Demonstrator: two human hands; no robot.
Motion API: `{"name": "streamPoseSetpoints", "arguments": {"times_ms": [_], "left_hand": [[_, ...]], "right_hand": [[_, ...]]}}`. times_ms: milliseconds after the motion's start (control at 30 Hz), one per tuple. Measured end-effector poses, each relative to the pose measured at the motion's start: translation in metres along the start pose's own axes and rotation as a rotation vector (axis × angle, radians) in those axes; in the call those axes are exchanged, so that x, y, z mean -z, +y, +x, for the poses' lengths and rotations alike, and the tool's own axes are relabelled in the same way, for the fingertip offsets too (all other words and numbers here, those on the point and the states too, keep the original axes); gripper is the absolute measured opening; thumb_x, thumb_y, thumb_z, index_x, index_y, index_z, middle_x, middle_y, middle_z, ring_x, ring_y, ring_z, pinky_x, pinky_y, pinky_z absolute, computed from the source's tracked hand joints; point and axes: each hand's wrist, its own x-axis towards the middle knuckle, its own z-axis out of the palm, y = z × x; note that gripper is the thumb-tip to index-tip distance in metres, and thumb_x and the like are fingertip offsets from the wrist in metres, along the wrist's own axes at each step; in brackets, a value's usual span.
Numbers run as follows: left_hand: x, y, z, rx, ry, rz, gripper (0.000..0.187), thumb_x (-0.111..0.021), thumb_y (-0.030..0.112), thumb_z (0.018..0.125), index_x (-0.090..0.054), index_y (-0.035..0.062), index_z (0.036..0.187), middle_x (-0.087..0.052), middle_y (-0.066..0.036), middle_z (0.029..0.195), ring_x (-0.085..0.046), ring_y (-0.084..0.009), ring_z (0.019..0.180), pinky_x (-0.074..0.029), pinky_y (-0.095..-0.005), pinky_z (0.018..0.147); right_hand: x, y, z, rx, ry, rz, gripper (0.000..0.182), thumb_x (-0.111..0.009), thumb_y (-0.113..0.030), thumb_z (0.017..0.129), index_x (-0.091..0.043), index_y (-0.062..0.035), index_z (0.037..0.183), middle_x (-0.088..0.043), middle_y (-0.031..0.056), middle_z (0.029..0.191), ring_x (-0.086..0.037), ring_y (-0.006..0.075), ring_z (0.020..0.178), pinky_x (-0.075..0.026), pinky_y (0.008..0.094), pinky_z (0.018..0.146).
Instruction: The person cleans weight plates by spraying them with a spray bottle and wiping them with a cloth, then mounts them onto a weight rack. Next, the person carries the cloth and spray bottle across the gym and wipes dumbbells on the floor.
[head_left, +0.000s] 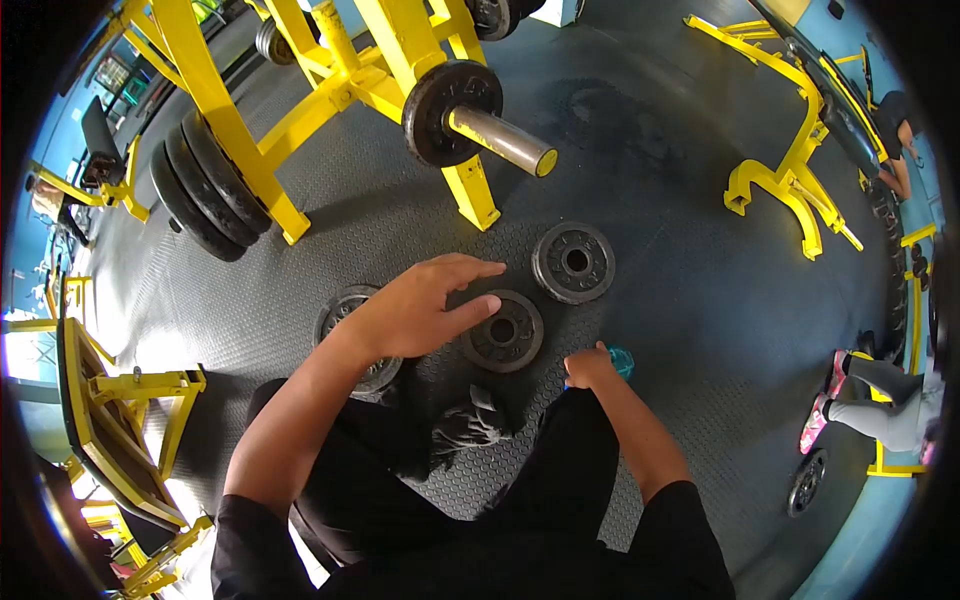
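My left hand [425, 305] reaches forward with thumb and fingers apart, holding nothing. Its thumb tip overlaps a dark weight plate [518, 347] lying flat on the floor. Beneath my left wrist, a second weight plate [345, 302] is partly hidden. A third weight plate [592, 278] lies a little farther forward and to the right. My right hand [590, 368] is closed beside my right knee. A teal see-through object [622, 361] sticks out past its far side; its kind cannot be made out. Between my legs lies a dark grey crumpled item [470, 422].
Ahead stands a yellow weight rack [345, 88] with a plate [424, 120] on its metal peg [505, 142] and several plates [205, 190] at left. A yellow bench frame [790, 165] is at right. People show at both edges; another plate [808, 483] lies near pink shoes [815, 425].
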Motion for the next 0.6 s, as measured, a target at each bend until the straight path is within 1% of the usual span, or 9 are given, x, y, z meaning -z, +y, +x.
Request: {"name": "streamPoseSetpoints", "arguments": {"times_ms": [33, 100, 133, 233, 300, 333, 433, 567, 600], "left_hand": [[-0.002, -0.011, -0.001, 0.003, 0.0, -0.015, 0.051, -0.06, 0.036, 0.098, -0.057, 0.0039, 0.138, -0.061, -0.019, 0.132, -0.058, -0.0385, 0.121, -0.046, -0.0458, 0.103], [-0.015, -0.035, -0.008, 0.019, -0.059, 0.415, 0.05, -0.061, 0.034, 0.097, -0.057, 0.004, 0.137, -0.061, -0.018, 0.131, -0.058, -0.0379, 0.121, -0.046, -0.0464, 0.104], [-0.017, -0.04, -0.009, 0.031, -0.055, 0.391, 0.05, -0.061, 0.034, 0.097, -0.057, 0.004, 0.137, -0.061, -0.018, 0.131, -0.058, -0.0379, 0.121, -0.046, -0.0464, 0.104], [-0.007, -0.046, -0.011, 0.099, -0.111, 0.437, 0.049, -0.06, 0.032, 0.097, -0.056, 0.005, 0.138, -0.06, -0.018, 0.132, -0.057, -0.0373, 0.123, -0.045, -0.0459, 0.105], [-0.001, -0.045, -0.011, 0.136, -0.091, 0.512, 0.05, -0.059, 0.032, 0.097, -0.055, 0.0054, 0.139, -0.059, -0.018, 0.133, -0.057, -0.0369, 0.123, -0.046, -0.046, 0.104], [0.001, -0.047, -0.011, 0.141, -0.088, 0.502, 0.05, -0.059, 0.032, 0.097, -0.055, 0.0054, 0.139, -0.059, -0.018, 0.133, -0.057, -0.0369, 0.123, -0.046, -0.046, 0.104], [0.004, -0.053, -0.015, 0.203, -0.127, 0.543, 0.049, -0.058, 0.031, 0.098, -0.054, 0.0063, 0.14, -0.06, -0.017, 0.132, -0.058, -0.0363, 0.122, -0.046, -0.0464, 0.104], [0.004, -0.056, -0.014, 0.246, -0.148, 0.528, 0.049, -0.058, 0.031, 0.098, -0.055, 0.0074, 0.14, -0.061, -0.016, 0.131, -0.059, -0.0366, 0.121, -0.048, -0.0473, 0.102], [0.005, -0.057, -0.013, 0.262, -0.156, 0.527, 0.048, -0.058, 0.032, 0.098, -0.055, 0.0077, 0.14, -0.061, -0.016, 0.131, -0.059, -0.0367, 0.12, -0.049, -0.0474, 0.102]], "right_hand": [[-0.002, 0.002, 0.0, -0.003, -0.014, -0.007, 0.044, -0.076, -0.043, 0.084, -0.069, -0.0181, 0.119, -0.069, 0.009, 0.123, -0.063, 0.03, 0.119, -0.034, 0.0556, 0.106], [-0.007, 0.01, -0.007, -0.005, 0.011, 0.033, 0.043, -0.077, -0.04, 0.084, -0.067, -0.017, 0.119, -0.07, 0.0076, 0.12, -0.064, 0.0288, 0.115, -0.036, 0.0554, 0.104], [-0.001, 0.019, -0.013, -0.002, -0.01, 0.016, 0.043, -0.077, -0.04, 0.084, -0.067, -0.017, 0.119, -0.07, 0.0076, 0.12, -0.064, 0.0288, 0.115, -0.036, 0.0554, 0.104], [0.011, 0.041, -0.014, 0.088, -0.119, 0.378, 0.038, -0.079, -0.033, 0.082, -0.069, -0.0152, 0.115, -0.07, 0.0081, 0.119, -0.062, 0.0309, 0.12, -0.035, 0.0541, 0.108], [0.013, 0.043, -0.009, 0.162, 0.028, 0.267, 0.038, -0.08, -0.033, 0.081, -0.069, -0.0129, 0.112, -0.073, 0.0073, 0.112, -0.067, 0.0272, 0.108, -0.045, 0.0464, 0.098], [0.019, 0.044, -0.012, 0.196, 0.102, 0.393, 0.035, -0.08, -0.031, 0.08, -0.071, -0.013, 0.108, -0.073, 0.0078, 0.106, -0.069, 0.0281, 0.099, -0.05, 0.0414, 0.09], [0.039, 0.027, -0.017, 0.161, 0.252, 0.478, 0.031, -0.078, -0.029, 0.081, -0.071, -0.0118, 0.105, -0.073, 0.0075, 0.103, -0.069, 0.0298, 0.093, -0.052, 0.0418, 0.085], [0.017, 0.017, 0.003, 0.207, 0.218, 0.04, 0.027, -0.073, -0.026, 0.082, -0.068, -0.0151, 0.106, -0.071, 0.008, 0.095, -0.069, 0.0281, 0.094, -0.047, 0.0475, 0.095], [0.021, 0.013, 0.006, 0.168, 0.049, 0.059, 0.025, -0.073, -0.026, 0.083, -0.064, -0.0156, 0.104, -0.068, 0.0075, 0.09, -0.067, 0.0278, 0.096, -0.043, 0.0499, 0.101]]}}
